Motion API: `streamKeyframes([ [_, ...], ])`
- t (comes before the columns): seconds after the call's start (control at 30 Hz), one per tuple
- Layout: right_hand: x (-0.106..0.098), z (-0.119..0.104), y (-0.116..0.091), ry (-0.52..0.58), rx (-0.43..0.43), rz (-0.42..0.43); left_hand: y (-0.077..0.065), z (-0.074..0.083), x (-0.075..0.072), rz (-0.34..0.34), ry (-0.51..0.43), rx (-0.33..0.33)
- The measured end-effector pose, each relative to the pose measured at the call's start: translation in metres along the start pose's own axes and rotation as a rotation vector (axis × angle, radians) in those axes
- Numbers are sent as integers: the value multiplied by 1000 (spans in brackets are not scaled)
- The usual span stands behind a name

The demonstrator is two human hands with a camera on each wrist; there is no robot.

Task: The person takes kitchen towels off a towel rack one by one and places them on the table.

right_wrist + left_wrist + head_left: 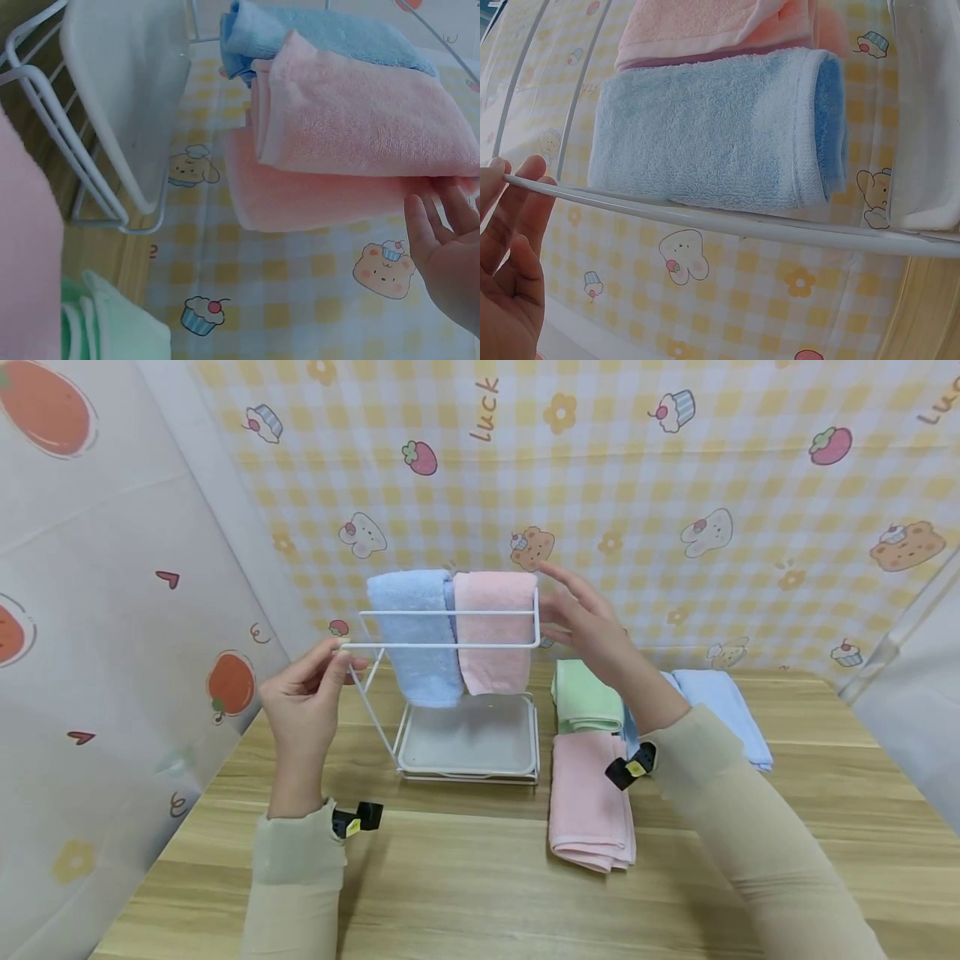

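Note:
My left hand [303,702] pinches the front left corner of a white wire towel rack [405,646] between thumb and fingers. Over the rack's upper bars hang a folded blue towel [420,672] and, to its right, a folded pink towel [497,670]. At the pink towel's right edge is my right hand [594,631], its index finger extended. In the right wrist view, the fingertips of that hand [454,255] reach up to the pink towel [367,112] and are partly hidden behind it. A white tray [480,735] sits in the rack's base.
Right of the rack, a folded green towel [588,693] lies behind a folded pink one [588,793] on the wooden table [450,877]. Farther right is another blue towel [723,710], partly behind my right forearm. A yellow checked cloth [637,485] hangs at the back.

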State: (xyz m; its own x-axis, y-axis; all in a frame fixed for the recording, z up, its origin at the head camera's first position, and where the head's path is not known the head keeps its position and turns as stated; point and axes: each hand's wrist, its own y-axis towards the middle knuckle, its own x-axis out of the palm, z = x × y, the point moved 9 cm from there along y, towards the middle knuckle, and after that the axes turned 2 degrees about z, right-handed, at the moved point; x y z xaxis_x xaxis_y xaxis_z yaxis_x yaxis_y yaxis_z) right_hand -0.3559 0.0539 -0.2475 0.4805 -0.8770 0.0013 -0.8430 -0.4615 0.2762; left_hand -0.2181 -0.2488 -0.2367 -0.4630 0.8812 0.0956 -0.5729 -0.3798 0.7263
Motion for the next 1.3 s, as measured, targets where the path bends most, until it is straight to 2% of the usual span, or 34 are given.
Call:
streamKeyframes([
  [0.27, 20, 0, 18, 13, 39, -110, 0, 1, 0, -3, 13, -13],
  [0.63, 25, 4, 30, 145, 85, -155, 1, -1, 2, -10, 40, -10],
  [1.07, 28, -9, 36, 151, 12, -123, 1, 0, 0, 0, -1, -30],
  [1.3, 27, -10, 37, 152, 41, -94, 0, 1, 1, -6, 10, -6],
])
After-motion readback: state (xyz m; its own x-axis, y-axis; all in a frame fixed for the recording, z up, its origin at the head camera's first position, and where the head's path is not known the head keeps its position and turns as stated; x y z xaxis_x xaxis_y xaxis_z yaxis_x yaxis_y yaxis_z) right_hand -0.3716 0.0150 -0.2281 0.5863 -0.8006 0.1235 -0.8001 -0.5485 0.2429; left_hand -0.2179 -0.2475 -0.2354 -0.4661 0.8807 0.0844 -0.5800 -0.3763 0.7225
